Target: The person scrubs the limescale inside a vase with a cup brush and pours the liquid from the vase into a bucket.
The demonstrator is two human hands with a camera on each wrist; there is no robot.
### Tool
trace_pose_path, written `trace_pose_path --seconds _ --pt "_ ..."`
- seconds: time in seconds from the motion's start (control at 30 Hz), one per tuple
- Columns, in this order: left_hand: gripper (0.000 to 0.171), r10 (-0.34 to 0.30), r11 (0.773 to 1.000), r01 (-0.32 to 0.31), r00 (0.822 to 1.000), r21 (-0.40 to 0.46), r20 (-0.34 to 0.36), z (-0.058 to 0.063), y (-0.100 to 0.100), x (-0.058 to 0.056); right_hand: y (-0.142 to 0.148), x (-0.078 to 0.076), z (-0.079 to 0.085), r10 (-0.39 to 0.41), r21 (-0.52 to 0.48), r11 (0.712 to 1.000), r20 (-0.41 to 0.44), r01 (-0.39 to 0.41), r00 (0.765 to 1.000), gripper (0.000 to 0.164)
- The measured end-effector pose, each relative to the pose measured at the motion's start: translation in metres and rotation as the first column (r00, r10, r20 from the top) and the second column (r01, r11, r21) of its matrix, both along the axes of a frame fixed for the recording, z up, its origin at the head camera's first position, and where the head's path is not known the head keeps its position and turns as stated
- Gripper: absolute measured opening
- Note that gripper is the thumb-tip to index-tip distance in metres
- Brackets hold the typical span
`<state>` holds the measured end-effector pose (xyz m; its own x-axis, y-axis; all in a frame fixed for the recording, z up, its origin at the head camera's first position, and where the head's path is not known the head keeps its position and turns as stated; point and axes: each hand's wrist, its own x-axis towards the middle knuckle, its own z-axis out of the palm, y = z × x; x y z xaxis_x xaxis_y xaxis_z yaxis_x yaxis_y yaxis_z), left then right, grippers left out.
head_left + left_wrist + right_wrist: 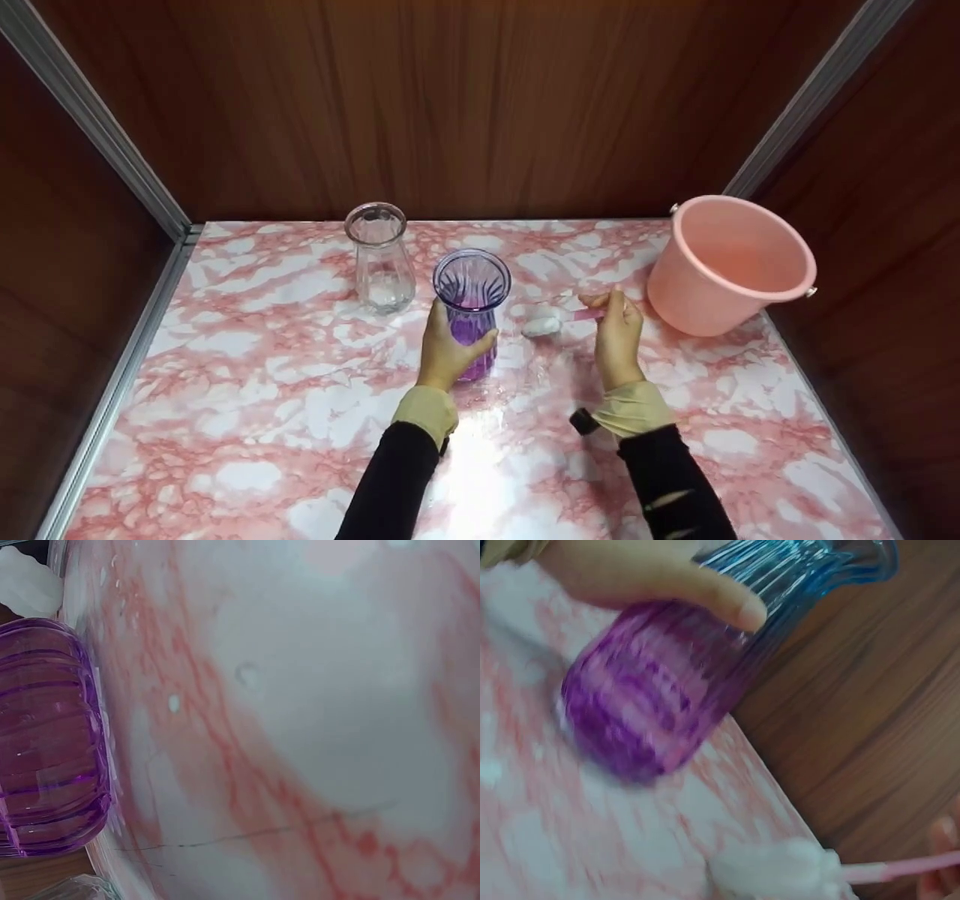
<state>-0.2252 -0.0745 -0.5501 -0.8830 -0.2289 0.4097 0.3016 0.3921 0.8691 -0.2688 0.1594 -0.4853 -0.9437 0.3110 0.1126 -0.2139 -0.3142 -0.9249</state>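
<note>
My left hand (448, 351) grips a ribbed glass vase (471, 292), its thumb across the near side. The glass looks blue at the flared rim and purple lower down; whether liquid tints it I cannot tell. In the left wrist view only the purple base of the vase (49, 739) shows. To the right, my right hand (620, 334) pinches the pink handle of a bottle brush (541, 325). The brush's soft white head points left toward the vase, apart from it. In the right wrist view the white brush head (776, 868) is blurred.
A clear glass vase (384, 277) stands upright behind and left of the purple one. At the right back is a pink bucket (697, 296). Wet drops lie on the pink marbled tabletop (247, 420). Brown wood panels (450, 105) enclose the back and sides.
</note>
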Motion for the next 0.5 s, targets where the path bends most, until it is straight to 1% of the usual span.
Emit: trace_pose_path --seconds 0.1,0.2,0.27,0.37,0.43,0.5 --pt "0.098 0.001 1.0 -0.001 1.0 -0.002 0.001 0.0 0.0 0.0 -0.008 -0.007 0.0 -0.036 -0.157 0.987 -0.049 0.027 0.998 0.049" --pt "0.097 -0.003 1.0 0.003 1.0 -0.008 -0.004 0.0 0.001 -0.001 -0.011 -0.013 0.001 -0.067 -0.244 0.969 -0.069 0.048 0.995 0.051" --pt "0.096 -0.001 1.0 0.001 1.0 -0.011 -0.004 0.0 0.002 0.0 -0.01 -0.016 0.002 -0.078 -0.295 0.954 -0.058 0.058 0.995 0.052" --pt "0.096 0.001 1.0 -0.001 1.0 -0.012 0.004 0.001 0.001 0.0 -0.007 -0.019 0.006 -0.089 -0.377 0.923 -0.015 0.077 0.996 0.052" --pt "0.096 0.004 1.0 -0.004 1.0 -0.014 0.009 0.001 0.0 0.001 -0.005 -0.02 0.012 -0.093 -0.418 0.904 0.007 0.087 0.996 0.052" --pt "0.096 0.007 1.0 -0.007 1.0 -0.014 0.005 0.001 -0.002 0.001 -0.004 -0.02 0.02 -0.098 -0.435 0.896 0.003 0.089 0.995 0.053"
